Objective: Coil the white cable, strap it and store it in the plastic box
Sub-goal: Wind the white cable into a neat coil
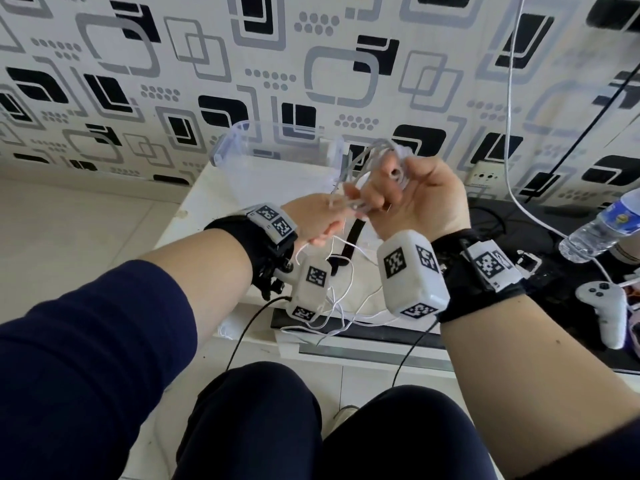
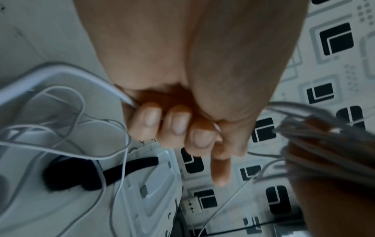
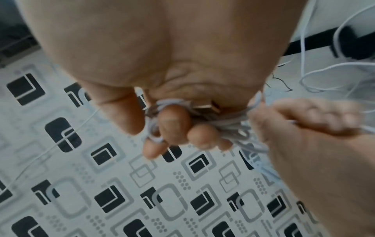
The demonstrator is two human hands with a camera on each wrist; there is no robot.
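above the low white cabinet top (image 1: pixel 207 202), at chest height: thin white cable (image 1: pixel 367 161), several loops bunched in the right hand (image 1: pixel 415 199), whose fingers (image 3: pixel 174 123) curl through and round the loops, evidently serving as the former that keeps the coil's size; a metal plug end (image 3: pixel 207 107) sits inside that fist. left hand (image 1: pixel 318 220), just beside the right, closed round the running strand, three fingers (image 2: pixel 152 118) curled on it and the forefinger extended, probably to feed and tension the next turn. uncoiled slack hangs from both hands and lies in loose tangles on the cabinet, so coiling looks unfinished. black fabric strap (image 1: pixel 353 240), flat on the cabinet beneath the hands, crossed by slack cable that may snag it at pickup. clear rectangular plastic box (image 1: pixel 277 150), lidless, behind the hands against the patterned wall. also present: plastic water bottle (image 1: pixel 595 233), white game controller (image 1: pixel 606 306), a second white cord hanging at right.
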